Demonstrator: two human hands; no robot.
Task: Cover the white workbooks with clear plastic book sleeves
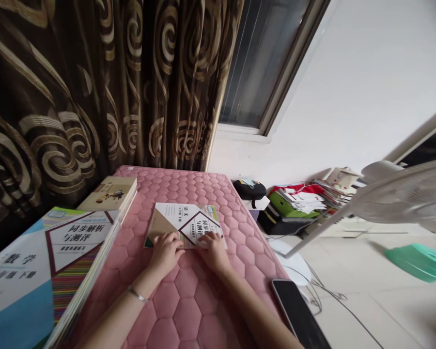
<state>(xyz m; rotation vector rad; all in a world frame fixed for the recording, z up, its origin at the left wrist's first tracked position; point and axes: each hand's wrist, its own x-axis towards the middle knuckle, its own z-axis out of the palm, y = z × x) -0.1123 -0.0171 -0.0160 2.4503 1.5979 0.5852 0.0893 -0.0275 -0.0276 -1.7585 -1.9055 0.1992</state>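
Observation:
A workbook (192, 222) with a white, striped and green cover lies on the pink quilted mat (187, 303), tilted a little in the view. A tan paper sheet (163, 224) lies across its upper left corner. My left hand (165, 253) is on the book's lower edge, fingers curled against it, with a silver bracelet (138, 293) on that wrist. My right hand (214, 251) grips the same lower edge further right. Both hands are close together, and they hide the bottom of the cover.
A stack of workbooks (47, 264) and a smaller book (111, 193) lie on the mat's left side. A black phone (298, 314) sits at the right edge. Beyond stand a fan (403, 196), a paper pile (301, 199) and a green plastic object (417, 261).

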